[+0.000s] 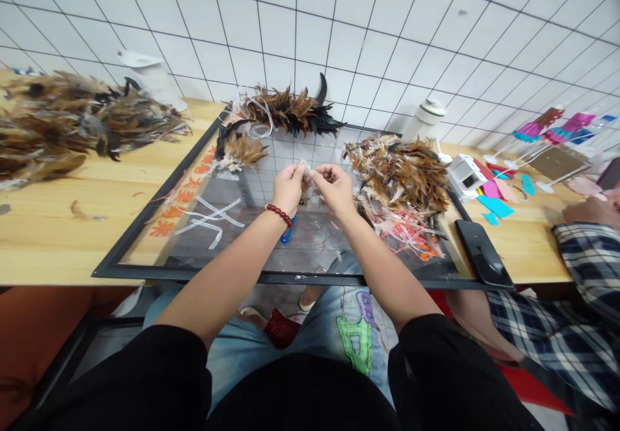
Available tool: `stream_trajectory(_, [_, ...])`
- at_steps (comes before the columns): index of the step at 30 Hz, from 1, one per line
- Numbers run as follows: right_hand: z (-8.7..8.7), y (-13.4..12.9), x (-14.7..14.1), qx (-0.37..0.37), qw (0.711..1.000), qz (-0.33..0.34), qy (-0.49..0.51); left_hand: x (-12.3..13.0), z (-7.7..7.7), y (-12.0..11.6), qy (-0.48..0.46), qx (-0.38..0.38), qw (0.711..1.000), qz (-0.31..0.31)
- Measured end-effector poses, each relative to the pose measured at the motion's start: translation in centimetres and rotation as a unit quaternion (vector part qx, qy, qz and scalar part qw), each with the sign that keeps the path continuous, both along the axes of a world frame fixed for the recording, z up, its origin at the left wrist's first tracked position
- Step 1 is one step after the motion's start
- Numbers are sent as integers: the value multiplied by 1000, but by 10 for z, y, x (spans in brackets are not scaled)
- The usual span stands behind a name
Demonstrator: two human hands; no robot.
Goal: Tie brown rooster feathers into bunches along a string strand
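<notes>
Above the middle of a black-framed glass panel (271, 250), my two hands meet with their fingertips together. My left hand (287, 190) is closed in a pinch on a small feather (304, 195), whose whitish end shows at the fingertips. Thumb and fingers pressed together, my right hand (336, 189) grips the same feather from the other side; brown feather bits show under its fingers. A blue-handled tool (287, 233) lies on the glass below my left wrist, partly hidden. To the right of my right hand is a large pile of brown feathers (400, 169).
More feathers (290, 109) lie at the panel's back, and another heap (72, 121) covers the table's left. White strips (210, 216) and a pink string tangle (407, 231) rest on the glass. A phone (482, 250) sits at the right edge, near a person's plaid sleeve (588, 256).
</notes>
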State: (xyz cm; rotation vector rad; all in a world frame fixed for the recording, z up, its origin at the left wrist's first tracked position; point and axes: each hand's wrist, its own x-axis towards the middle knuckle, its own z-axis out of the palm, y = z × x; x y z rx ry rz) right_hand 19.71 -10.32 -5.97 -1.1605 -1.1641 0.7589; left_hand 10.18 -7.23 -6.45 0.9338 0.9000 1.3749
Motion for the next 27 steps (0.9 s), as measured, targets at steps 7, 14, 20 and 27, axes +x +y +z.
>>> stream_trajectory(7, [3, 2, 8, 30, 1000, -6, -3, 0, 8, -8, 56, 42, 997, -20])
stream_trajectory(14, [3, 6, 19, -7, 1000, 6, 15, -2, 6, -7, 109, 56, 992, -37])
stream_trajectory(20, [-2, 10, 21, 21, 1000, -8, 4, -3, 7, -9, 98, 51, 991, -77])
stream_trajectory(27, [-4, 9, 25, 87, 985, -52, -143, -4, 9, -10, 59, 30, 991, -118])
